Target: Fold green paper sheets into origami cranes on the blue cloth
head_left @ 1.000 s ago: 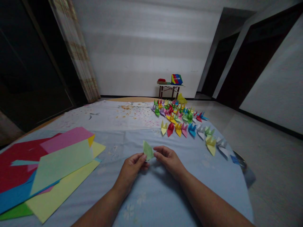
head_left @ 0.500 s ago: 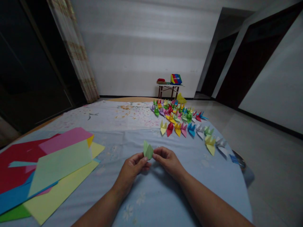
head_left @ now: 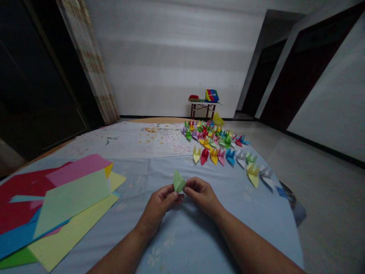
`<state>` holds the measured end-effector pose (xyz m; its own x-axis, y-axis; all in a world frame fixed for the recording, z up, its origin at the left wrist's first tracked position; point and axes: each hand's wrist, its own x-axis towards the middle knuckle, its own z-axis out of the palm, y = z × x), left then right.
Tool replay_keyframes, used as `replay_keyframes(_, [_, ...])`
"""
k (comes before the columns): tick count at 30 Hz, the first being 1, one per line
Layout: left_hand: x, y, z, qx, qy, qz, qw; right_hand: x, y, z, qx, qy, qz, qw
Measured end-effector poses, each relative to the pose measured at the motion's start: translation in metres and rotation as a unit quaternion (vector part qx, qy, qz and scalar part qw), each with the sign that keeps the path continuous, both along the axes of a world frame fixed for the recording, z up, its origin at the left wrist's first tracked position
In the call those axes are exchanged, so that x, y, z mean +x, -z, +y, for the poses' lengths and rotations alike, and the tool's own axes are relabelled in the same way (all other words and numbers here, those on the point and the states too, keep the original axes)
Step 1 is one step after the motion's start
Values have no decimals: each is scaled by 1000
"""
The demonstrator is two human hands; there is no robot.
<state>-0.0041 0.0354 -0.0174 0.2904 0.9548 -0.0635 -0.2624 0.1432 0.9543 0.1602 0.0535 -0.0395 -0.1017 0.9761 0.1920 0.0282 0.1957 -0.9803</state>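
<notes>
A small light green folded paper piece (head_left: 179, 181) is held upright above the table, its pointed tip facing away from me. My left hand (head_left: 162, 199) pinches its lower left side between thumb and fingers. On the other side, the closed thumb and index finger of my right hand (head_left: 202, 193) grip its lower right edge. Beyond my hands stands a row of folded paper cranes (head_left: 214, 156) in yellow, red, pink, blue and white. Farther back is a dense cluster of more cranes (head_left: 211, 133).
Loose coloured paper sheets (head_left: 76, 199) overlap on the left of the round table, which wears a blue floral tablecloth (head_left: 159, 247). Against the wall, a small table (head_left: 203, 103) carries a colourful box (head_left: 211, 95). A curtain (head_left: 91, 61) hangs at left.
The green paper's two upper flaps, spread apart before, now lie together as one pointed shape. My hands have barely shifted.
</notes>
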Motion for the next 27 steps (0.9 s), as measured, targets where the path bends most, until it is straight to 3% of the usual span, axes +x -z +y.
replay_keyframes(8, [1, -1, 0, -14, 4, -13, 1000, 1, -2, -1, 32, 10, -31, 999])
replay_keyframes(27, [0, 4, -1, -4, 23, -3, 1000, -3, -10, -5, -5, -24, 63, 998])
